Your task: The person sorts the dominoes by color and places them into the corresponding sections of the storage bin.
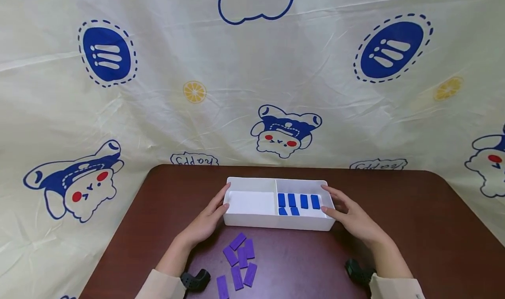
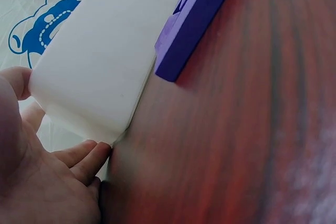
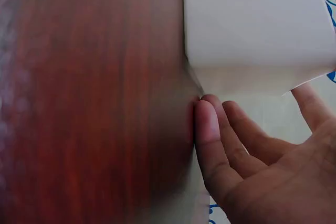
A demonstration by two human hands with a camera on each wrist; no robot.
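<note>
A white box (image 1: 248,220) with two compartments sits on the table. Its left compartment (image 1: 251,202) shows a bare floor. In the right one lie several small blue rectangular blocks (image 1: 291,200), in two rows. At the box's left end, my left hand (image 1: 205,222) touches the end wall with thumb and fingers spread. My right hand (image 1: 353,215) touches the right end in the same way. Both wrist views show extended fingers (image 2: 89,161) at the box's lower edge; in the right wrist view, fingertips (image 3: 207,121) are close to the tabletop.
Several purple rectangular blocks (image 1: 242,257) lie loose on the dark brown table (image 1: 300,264), in front of the box and right of my left forearm. Behind the table hangs a pale patterned cloth (image 1: 236,62). A dark band (image 1: 196,281) is on my left wrist.
</note>
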